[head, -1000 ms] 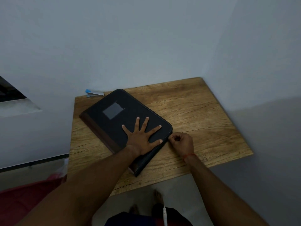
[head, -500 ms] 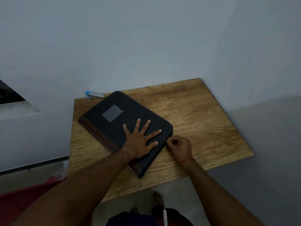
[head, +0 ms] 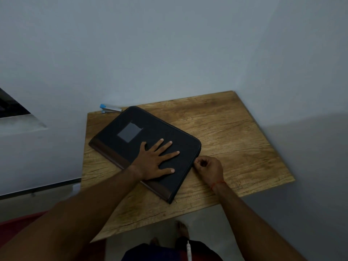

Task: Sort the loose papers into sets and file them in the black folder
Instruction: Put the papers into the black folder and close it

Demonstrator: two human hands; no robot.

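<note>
— Head view: where is the folder (head: 150, 132)?
— Flat on the left half of the tabletop (head: 235, 132), set at a slant, one corner towards the far left corner and another close to the near edge.
— Open?
— Closed all round, so whatever is inside cannot be seen.
— And the hands?
— The left hand (head: 156, 162) lies flat on the cover, fingers spread. The right hand (head: 209, 169) is curled, thumb and forefinger pinching the folder's right edge; what exactly they grip is too small to tell.
— Anything else?
— A blue-ended stapler (head: 111, 108) at the far left corner, just beside the folder.
</note>
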